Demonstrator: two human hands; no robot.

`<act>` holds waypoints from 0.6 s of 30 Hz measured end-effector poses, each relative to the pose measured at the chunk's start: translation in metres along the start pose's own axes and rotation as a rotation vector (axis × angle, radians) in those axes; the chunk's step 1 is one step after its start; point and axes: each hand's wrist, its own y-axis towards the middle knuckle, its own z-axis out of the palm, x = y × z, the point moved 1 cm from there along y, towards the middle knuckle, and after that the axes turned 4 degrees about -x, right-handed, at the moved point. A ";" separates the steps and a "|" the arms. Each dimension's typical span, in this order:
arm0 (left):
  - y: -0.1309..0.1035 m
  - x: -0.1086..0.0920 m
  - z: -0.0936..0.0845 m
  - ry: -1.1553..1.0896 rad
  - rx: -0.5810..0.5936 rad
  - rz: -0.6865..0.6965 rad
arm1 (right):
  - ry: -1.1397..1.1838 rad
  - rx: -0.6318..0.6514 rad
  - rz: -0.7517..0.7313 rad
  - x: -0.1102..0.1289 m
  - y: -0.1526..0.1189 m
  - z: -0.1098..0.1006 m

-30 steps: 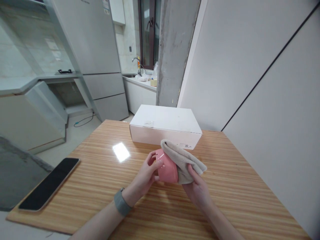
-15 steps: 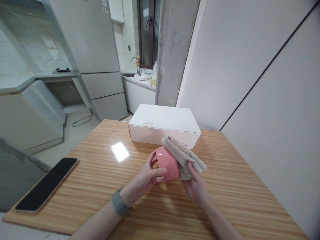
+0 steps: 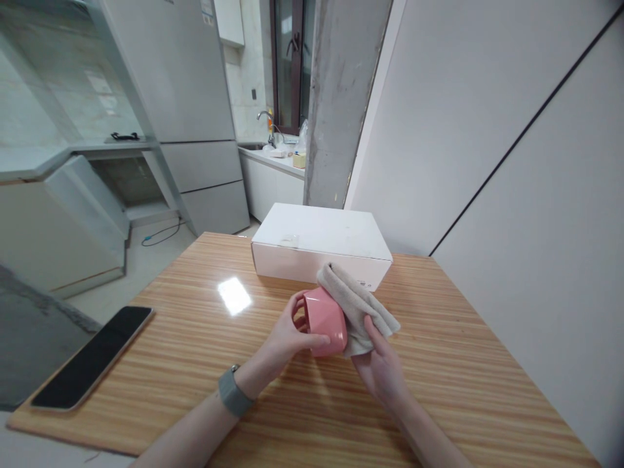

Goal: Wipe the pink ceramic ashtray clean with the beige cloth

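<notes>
A glossy pink bowl-like container (image 3: 327,323) is tipped on its side above the table, its opening toward the left. My left hand (image 3: 292,331) grips it by the rim, thumb outside and fingers partly inside. My right hand (image 3: 380,364) holds a folded grey-beige cloth (image 3: 353,302), with the thumb on top of it. The cloth lies against the right side of the pink container, on its base. The fingers of my right hand are mostly hidden under the cloth.
Behind my hands a closed white box (image 3: 322,234) stands on the wood-grain table (image 3: 185,364). A dark-screened phone or tablet (image 3: 95,357) lies at the table's left edge. A white wall rises on the right; a fridge (image 3: 195,117) and sink counter are beyond.
The pink container has turned slightly in my left hand, showing more of its opening. My right hand and the cloth have shifted slightly left against it.
</notes>
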 end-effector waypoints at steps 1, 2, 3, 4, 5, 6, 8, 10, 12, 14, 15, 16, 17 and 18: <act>0.000 0.001 0.000 -0.006 -0.008 0.003 | 0.002 -0.003 -0.001 0.000 0.000 0.000; 0.000 0.002 0.001 -0.010 -0.013 0.003 | 0.004 -0.005 0.000 0.000 0.000 0.000; 0.000 0.002 0.002 -0.013 -0.010 0.001 | 0.005 -0.009 0.000 0.001 0.000 -0.001; 0.000 0.002 0.002 -0.016 -0.005 0.001 | 0.006 -0.012 0.000 0.001 0.000 -0.001; -0.001 0.002 0.003 -0.019 -0.003 0.002 | 0.006 -0.013 0.000 0.001 0.000 -0.001; -0.002 0.001 0.003 -0.024 -0.007 0.002 | 0.006 -0.011 0.003 0.001 0.000 -0.001; -0.004 -0.001 0.004 -0.035 -0.025 -0.003 | 0.007 0.002 0.007 0.000 0.000 0.000; -0.005 -0.003 0.005 -0.040 -0.038 -0.007 | 0.008 0.022 0.013 0.000 0.000 0.000; -0.006 -0.004 0.005 -0.036 -0.038 -0.012 | 0.008 0.030 0.012 -0.002 0.000 0.000; -0.006 -0.003 0.005 -0.037 -0.035 -0.026 | 0.009 0.028 0.007 -0.003 0.001 -0.001; -0.005 -0.002 0.005 -0.040 -0.032 -0.037 | 0.008 0.028 0.007 -0.003 0.001 -0.002; -0.005 -0.001 0.004 -0.042 -0.027 -0.050 | 0.005 0.029 0.008 -0.003 0.001 -0.002; -0.005 0.000 0.003 -0.044 -0.018 -0.065 | 0.000 0.033 0.012 -0.004 0.001 -0.003; -0.005 0.001 0.003 -0.047 -0.007 -0.077 | -0.004 0.039 0.017 -0.004 0.001 -0.003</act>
